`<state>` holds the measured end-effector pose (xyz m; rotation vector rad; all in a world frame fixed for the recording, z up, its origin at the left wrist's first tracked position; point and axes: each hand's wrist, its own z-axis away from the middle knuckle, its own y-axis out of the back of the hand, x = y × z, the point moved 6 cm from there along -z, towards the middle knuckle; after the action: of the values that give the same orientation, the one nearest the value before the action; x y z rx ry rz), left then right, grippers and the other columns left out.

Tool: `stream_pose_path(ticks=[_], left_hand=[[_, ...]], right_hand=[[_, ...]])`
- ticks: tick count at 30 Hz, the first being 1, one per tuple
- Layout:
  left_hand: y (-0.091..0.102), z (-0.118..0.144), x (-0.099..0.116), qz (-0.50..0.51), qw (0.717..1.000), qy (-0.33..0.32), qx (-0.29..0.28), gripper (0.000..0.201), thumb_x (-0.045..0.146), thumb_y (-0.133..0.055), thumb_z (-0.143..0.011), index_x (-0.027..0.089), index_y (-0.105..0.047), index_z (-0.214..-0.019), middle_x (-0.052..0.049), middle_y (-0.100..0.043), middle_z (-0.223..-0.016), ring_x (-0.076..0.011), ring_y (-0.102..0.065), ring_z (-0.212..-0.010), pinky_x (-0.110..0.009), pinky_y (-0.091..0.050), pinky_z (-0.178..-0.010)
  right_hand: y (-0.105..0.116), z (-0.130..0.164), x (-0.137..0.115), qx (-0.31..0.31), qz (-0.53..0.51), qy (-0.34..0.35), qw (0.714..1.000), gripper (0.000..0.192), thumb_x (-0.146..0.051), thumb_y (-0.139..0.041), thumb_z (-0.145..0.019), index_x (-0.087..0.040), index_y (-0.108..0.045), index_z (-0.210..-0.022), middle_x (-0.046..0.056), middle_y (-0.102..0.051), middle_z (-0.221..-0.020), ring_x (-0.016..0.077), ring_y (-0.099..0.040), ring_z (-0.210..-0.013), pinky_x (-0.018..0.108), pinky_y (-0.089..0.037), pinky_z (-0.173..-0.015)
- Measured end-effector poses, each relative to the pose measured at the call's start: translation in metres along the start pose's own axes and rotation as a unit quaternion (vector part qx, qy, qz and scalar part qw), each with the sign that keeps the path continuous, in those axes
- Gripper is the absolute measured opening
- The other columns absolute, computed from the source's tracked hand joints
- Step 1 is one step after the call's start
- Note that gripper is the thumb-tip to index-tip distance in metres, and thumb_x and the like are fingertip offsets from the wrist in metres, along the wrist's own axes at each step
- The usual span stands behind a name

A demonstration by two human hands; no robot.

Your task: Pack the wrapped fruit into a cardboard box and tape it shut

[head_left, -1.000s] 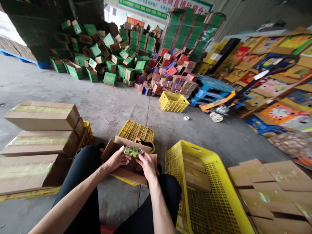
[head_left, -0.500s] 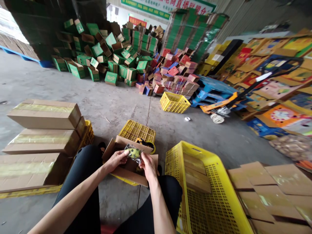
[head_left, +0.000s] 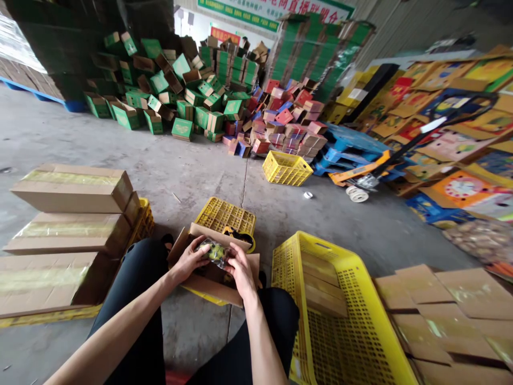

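Note:
Between my two hands is a clear plastic packet with something green and dark-spotted inside; I cannot make out its kind. My left hand grips the packet's left end with the thumb on top. At the right end, the fingers of my right hand are curled round the plastic. Both hands are just above an open cardboard box, whose flaps stand up. The box sits on a yellow crate between my knees, and its contents are mostly hidden. Just behind it lies a tape dispenser with yellow tape.
Taped cartons are stacked at left on a yellow crate. A large yellow crate holding cartons stands at right, with more flat cartons beyond. Ahead are a small yellow crate, a pallet jack and heaped green boxes.
The packet has turned and dropped slightly between my hands. My right hand has shifted a little to the left and its fingers have come round the packet's end.

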<state>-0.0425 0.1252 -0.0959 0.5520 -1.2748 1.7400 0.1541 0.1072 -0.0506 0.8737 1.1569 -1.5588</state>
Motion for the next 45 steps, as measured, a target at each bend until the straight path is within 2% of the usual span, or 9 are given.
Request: stream_pose_path(ticks=[3, 5, 8, 14, 18, 27, 37, 40, 45], left_hand=[[-0.001, 0.003, -0.001, -0.015, 1.000, 0.008, -0.016, 0.087, 0.051, -0.094, -0.078, 0.028, -0.056, -0.152, -0.012, -0.074, -0.132, -0.0216, -0.078, -0.095, -0.033, -0.063, -0.084], [-0.002, 0.004, -0.002, -0.023, 0.999, 0.020, -0.026, 0.081, 0.054, -0.092, -0.079, 0.026, -0.061, -0.148, -0.012, -0.076, -0.129, -0.0213, -0.078, -0.093, -0.033, -0.063, -0.085], [-0.004, 0.003, -0.004, -0.017, 0.998, 0.044, -0.044, 0.072, 0.058, -0.090, -0.080, 0.021, -0.069, -0.138, -0.014, -0.078, -0.122, -0.0223, -0.078, -0.090, -0.035, -0.063, -0.086], [-0.009, 0.001, -0.006, 0.017, 0.994, 0.064, -0.088, 0.060, 0.053, -0.093, -0.080, 0.017, -0.073, -0.123, -0.015, -0.082, -0.109, -0.0255, -0.081, -0.094, -0.037, -0.063, -0.092], [-0.007, 0.001, -0.008, 0.007, 0.993, 0.074, -0.090, 0.057, 0.051, -0.093, -0.080, 0.016, -0.072, -0.120, -0.015, -0.083, -0.106, -0.0268, -0.081, -0.098, -0.035, -0.062, -0.093], [-0.006, 0.000, -0.009, -0.019, 0.994, 0.060, -0.094, 0.056, 0.049, -0.097, -0.075, 0.017, -0.074, -0.115, -0.013, -0.083, -0.106, -0.0274, -0.080, -0.101, -0.037, -0.059, -0.095], [-0.013, 0.006, 0.003, -0.071, 0.990, -0.006, -0.123, 0.061, 0.045, -0.094, -0.078, 0.023, -0.075, -0.132, -0.012, -0.074, -0.138, -0.0303, -0.066, -0.127, -0.035, -0.054, -0.099], [-0.013, 0.003, 0.003, -0.088, 0.988, -0.019, -0.124, 0.060, 0.048, -0.093, -0.079, 0.021, -0.077, -0.130, -0.011, -0.076, -0.132, -0.0284, -0.068, -0.120, -0.033, -0.053, -0.096], [-0.009, 0.001, 0.000, -0.070, 0.992, -0.010, -0.104, 0.063, 0.053, -0.094, -0.076, 0.019, -0.077, -0.127, -0.012, -0.078, -0.127, -0.0274, -0.071, -0.114, -0.034, -0.054, -0.095]], right_hand=[[-0.006, 0.001, -0.006, -0.040, 0.028, 0.017, 0.999, 0.057, -0.019, -0.079, -0.066, -0.033, -0.080, -0.121, 0.002, -0.072, -0.141, 0.0279, -0.068, -0.127, 0.037, -0.059, -0.098], [-0.009, 0.002, -0.007, -0.056, 0.036, 0.014, 0.998, 0.052, -0.019, -0.083, -0.066, -0.031, -0.082, -0.117, 0.003, -0.075, -0.135, 0.0287, -0.068, -0.128, 0.039, -0.057, -0.104], [-0.008, 0.003, -0.003, -0.050, 0.021, -0.010, 0.998, 0.051, -0.027, -0.085, -0.071, -0.030, -0.082, -0.122, 0.004, -0.079, -0.125, 0.0279, -0.074, -0.116, 0.041, -0.059, -0.100], [0.004, 0.000, 0.002, -0.003, 0.004, -0.005, 1.000, 0.053, -0.038, -0.087, -0.075, -0.029, -0.079, -0.127, 0.007, -0.074, -0.135, 0.0250, -0.074, -0.112, 0.036, -0.063, -0.090], [0.005, -0.002, 0.005, -0.011, 0.003, -0.007, 1.000, 0.056, -0.043, -0.089, -0.075, -0.028, -0.078, -0.128, 0.007, -0.072, -0.138, 0.0238, -0.074, -0.111, 0.034, -0.063, -0.089], [0.007, -0.006, 0.008, 0.005, -0.011, -0.013, 1.000, 0.055, -0.048, -0.091, -0.073, -0.024, -0.080, -0.122, 0.008, -0.079, -0.119, 0.0217, -0.075, -0.094, 0.033, -0.063, -0.080], [0.006, -0.003, -0.001, 0.008, 0.002, 0.006, 1.000, 0.054, -0.044, -0.085, -0.075, -0.028, -0.080, -0.126, 0.008, -0.075, -0.137, 0.0213, -0.076, -0.100, 0.035, -0.063, -0.089], [0.007, -0.004, -0.001, 0.018, 0.013, 0.005, 1.000, 0.054, -0.047, -0.086, -0.075, -0.027, -0.081, -0.124, 0.008, -0.078, -0.129, 0.0208, -0.077, -0.095, 0.034, -0.063, -0.086], [0.013, -0.005, 0.002, 0.040, 0.053, -0.009, 0.998, 0.053, -0.056, -0.088, -0.074, -0.019, -0.084, -0.112, 0.007, -0.083, -0.096, 0.0193, -0.077, -0.076, 0.030, -0.062, -0.072]])
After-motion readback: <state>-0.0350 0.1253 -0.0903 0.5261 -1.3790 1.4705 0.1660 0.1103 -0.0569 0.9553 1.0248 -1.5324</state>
